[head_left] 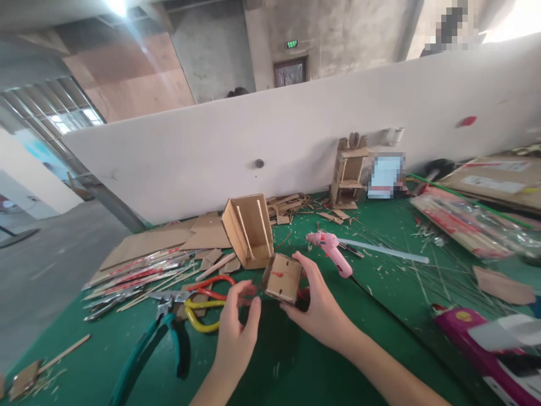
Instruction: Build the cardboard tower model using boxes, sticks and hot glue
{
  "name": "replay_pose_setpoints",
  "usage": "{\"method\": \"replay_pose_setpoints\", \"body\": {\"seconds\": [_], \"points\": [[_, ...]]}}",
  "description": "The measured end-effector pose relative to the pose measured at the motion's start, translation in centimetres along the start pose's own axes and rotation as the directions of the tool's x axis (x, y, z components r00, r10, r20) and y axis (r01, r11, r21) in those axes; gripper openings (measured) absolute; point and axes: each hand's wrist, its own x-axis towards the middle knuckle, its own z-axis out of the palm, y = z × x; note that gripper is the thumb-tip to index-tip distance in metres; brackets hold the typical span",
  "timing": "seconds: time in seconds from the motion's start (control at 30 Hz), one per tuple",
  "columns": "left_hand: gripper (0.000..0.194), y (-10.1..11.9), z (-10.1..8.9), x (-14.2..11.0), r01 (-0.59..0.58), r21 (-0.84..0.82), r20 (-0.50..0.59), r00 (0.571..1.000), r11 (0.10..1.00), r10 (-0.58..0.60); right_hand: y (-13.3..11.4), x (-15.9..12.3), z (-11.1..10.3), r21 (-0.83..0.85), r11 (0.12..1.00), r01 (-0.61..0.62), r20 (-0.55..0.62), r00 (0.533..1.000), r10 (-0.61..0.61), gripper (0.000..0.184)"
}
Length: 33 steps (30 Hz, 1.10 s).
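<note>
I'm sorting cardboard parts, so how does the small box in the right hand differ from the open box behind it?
The small box is held by the right hand; the open box stands on the table. The small box shows a panel with a red mark; the open box shows its inside, with two sticks. The open box looks taller. Both are brown cardboard.

Right hand is holding a small cardboard box

The left hand is hovering just beside it, fingers apart. Behind, an open-fronted carton with two thin sticks is standing on the green table. A pink glue gun is lying rightward; teal-handled pliers and scissors are lying leftward.
</note>
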Motion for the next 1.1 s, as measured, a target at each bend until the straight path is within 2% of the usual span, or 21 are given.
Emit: {"method": "replay_pose_setpoints", "body": {"seconds": [0.1, 0.23, 0.33, 0.4, 0.47, 0.57, 0.63, 0.7, 0.73, 0.8, 0.87, 0.93, 1.0, 1.1], "points": [[0.033, 0.3, 0.1, 0.1, -0.037, 0.003, 0.066, 0.997, 0.999, 0.036, 0.0, -0.1, -0.1, 0.013, 1.000, 0.023, 0.018, 1.000, -0.023, 0.083], [0.028, 0.7, 0.1, 0.1, -0.214, 0.125, 0.106, 0.974, 0.969, 0.201, 0.6, -0.2, 0.2, 0.054, 0.998, 0.011, 0.038, 0.999, -0.013, 0.083], [0.028, 0.6, 0.0, -0.1, -0.296, 0.197, 0.112, 0.954, 0.935, 0.279, 1.2, -0.2, 0.4, 0.124, 0.992, -0.011, 0.053, 0.999, 0.004, 0.083], [0.030, 0.2, 0.0, -0.4, -0.330, 0.198, 0.111, 0.943, 0.923, 0.313, 1.5, -0.1, 0.5, 0.225, 0.972, -0.063, 0.093, 0.995, 0.043, 0.085], [0.032, -0.2, -0.1, -0.7, -0.361, 0.157, 0.094, 0.932, 0.919, 0.350, 1.5, 0.2, 0.2, 0.361, 0.917, -0.172, 0.183, 0.977, 0.111, 0.088], [0.033, -0.6, -0.2, -1.2, -0.438, 0.079, -0.003, 0.898, 0.896, 0.439, 1.4, 0.9, -0.5, 0.572, 0.756, -0.319, 0.300, 0.939, 0.169, 0.088], [0.035, -0.7, -0.4, -1.5, -0.508, 0.054, -0.128, 0.851, 0.860, 0.510, 1.3, 1.2, -1.1, 0.710, 0.590, -0.384, 0.358, 0.919, 0.166, 0.078], [0.040, -0.7, -0.7, -1.9, -0.576, 0.061, -0.237, 0.785, 0.815, 0.573, 1.4, 1.1, -1.6, 0.776, 0.395, -0.491, 0.489, 0.865, 0.113, 0.061], [0.042, -0.6, -0.9, -2.0, -0.607, 0.073, -0.265, 0.753, 0.792, 0.602, 1.5, 0.9, -1.8, 0.768, 0.307, -0.562, 0.570, 0.819, 0.070, 0.055], [0.049, -0.6, -1.1, -2.4, -0.657, 0.108, -0.245, 0.710, 0.746, 0.660, 2.0, 0.5, -2.0, 0.712, 0.186, -0.677, 0.690, 0.723, -0.013, 0.049], [0.056, -0.5, -1.2, -2.8, -0.691, 0.141, -0.149, 0.693, 0.709, 0.706, 2.6, 0.1, -2.0, 0.653, 0.119, -0.748, 0.757, 0.651, -0.060, 0.046], [0.061, -0.2, -1.2, -3.2, -0.728, 0.169, -0.033, 0.670, 0.665, 0.742, 3.2, -0.2, -1.9, 0.613, 0.106, -0.783, 0.790, 0.608, -0.081, 0.040], [0.062, 0.3, -1.1, -3.6, -0.776, 0.201, 0.059, 0.619, 0.598, 0.783, 3.5, -0.4, -1.9, 0.596, 0.154, -0.788, 0.802, 0.592, -0.078, 0.037], [0.063, 0.6, -1.1, -4.1, -0.835, 0.236, 0.106, 0.531, 0.497, 0.841, 3.1, -0.7, -2.3, 0.557, 0.347, -0.755, 0.814, 0.579, -0.047, 0.051]]}}
